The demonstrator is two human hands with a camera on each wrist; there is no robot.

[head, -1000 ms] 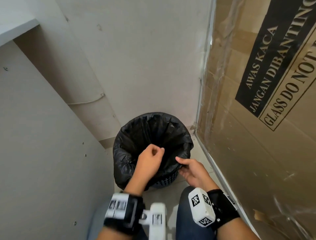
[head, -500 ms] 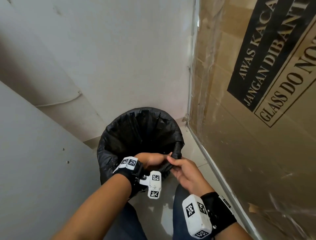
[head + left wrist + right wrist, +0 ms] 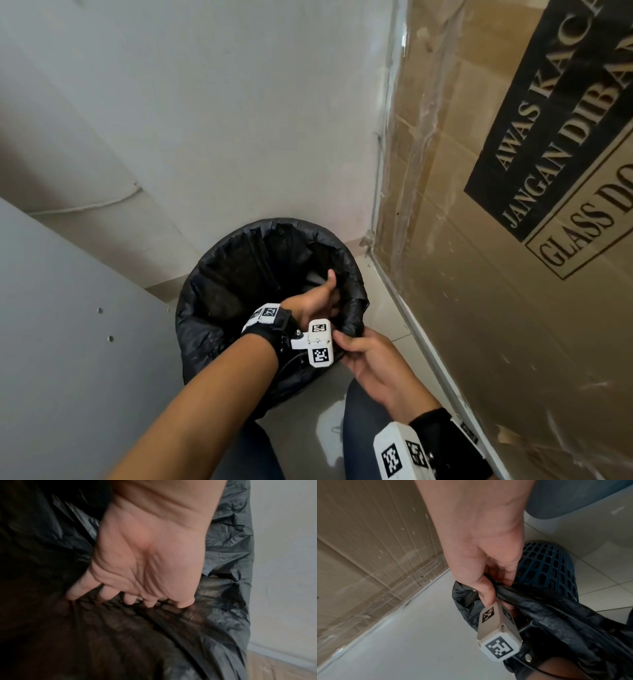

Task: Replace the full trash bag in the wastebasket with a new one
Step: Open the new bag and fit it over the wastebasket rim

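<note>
A black trash bag (image 3: pixel 236 274) lines a round wastebasket in the corner, its edge folded over the rim. Blue mesh of the wastebasket (image 3: pixel 546 566) shows below the fold in the right wrist view. My left hand (image 3: pixel 325 298) reaches down inside the basket, thumb up. In the left wrist view its fingers (image 3: pixel 101 596) press into the crumpled trash bag (image 3: pixel 224 545). My right hand (image 3: pixel 346 346) pinches the bag's folded edge at the near right of the rim, thumb over the plastic (image 3: pixel 489 596). What lies at the bottom of the bag is hidden.
A tall cardboard box (image 3: pixel 513 274) wrapped in film stands close on the right. A white wall (image 3: pixel 239 102) is behind the basket and a grey panel (image 3: pixel 68 359) on the left. Pale floor tiles (image 3: pixel 383 308) and my jeans-clad knees (image 3: pixel 359 414) are in front.
My left hand dropped from above the rim down into the basket and now presses the bag. The right hand stays on the near rim, pinching the fold. The view moved closer.
</note>
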